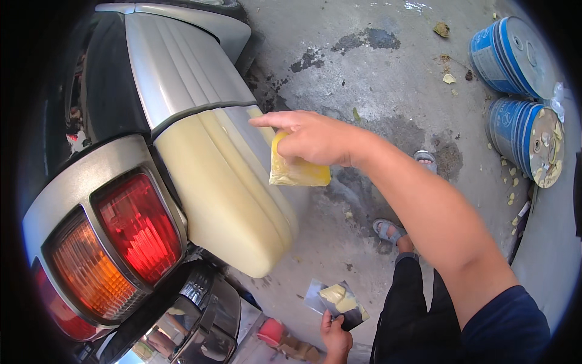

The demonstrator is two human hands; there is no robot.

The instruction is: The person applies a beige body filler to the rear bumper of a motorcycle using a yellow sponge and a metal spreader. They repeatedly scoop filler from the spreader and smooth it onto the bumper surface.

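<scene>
My right hand [309, 138] grips a yellow spreader [306, 175] with cream paste on its lower edge, its index finger stretched to the upper right part of the car's rear corner panel [212, 182]. The panel is mostly coated pale cream, with a greyer strip near that finger; whether the finger touches it I cannot tell. Low in the view, my left hand [335, 337] holds a thin mixing plate [315, 297] with a smear of cream paste [337, 297] on it.
The car's tail lamp [136, 224] and chrome bumper [200, 330] are at left, below a silver panel [182, 60]. Two blue drums [503, 60] lie at upper right by a grey ledge. A red object [270, 330] and cardboard sit at the bottom. My sandalled feet stand on stained concrete [364, 85].
</scene>
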